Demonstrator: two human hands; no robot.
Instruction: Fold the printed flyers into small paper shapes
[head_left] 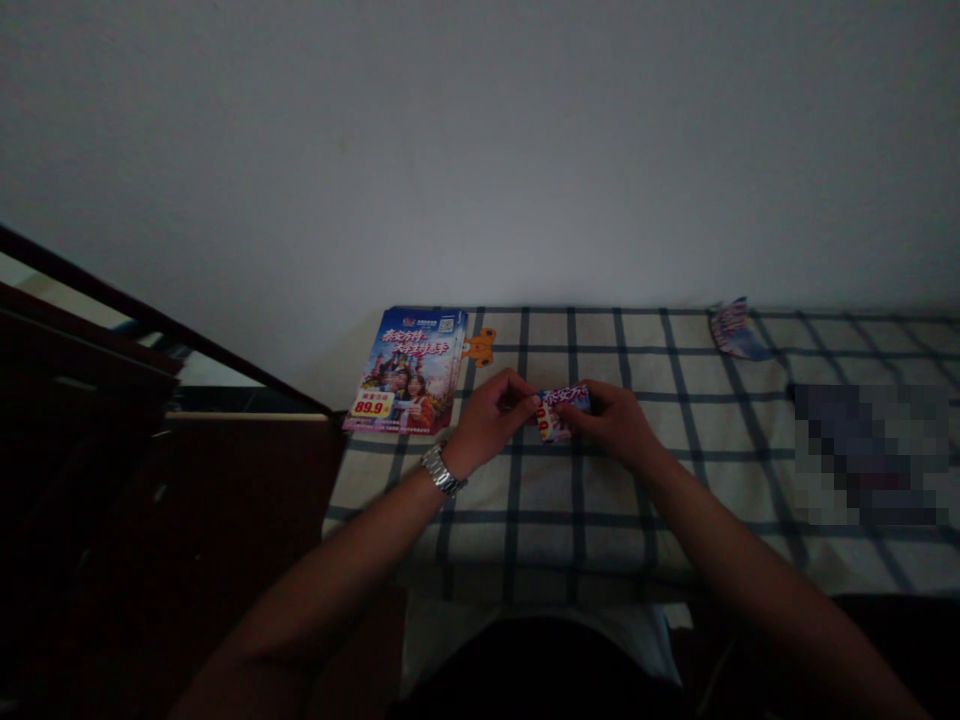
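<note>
A small folded piece of a colourful printed flyer is held between both hands, just above the checked tablecloth. My left hand, with a metal watch on the wrist, pinches its left end. My right hand grips its right end, fingers curled round it. A stack of flat flyers of the same print lies to the left, at the table's corner.
A small orange cut-out lies beside the flat flyers. Another folded flyer piece rests at the back near the white wall. A blurred patch covers something at the right. Dark wooden furniture stands left of the table.
</note>
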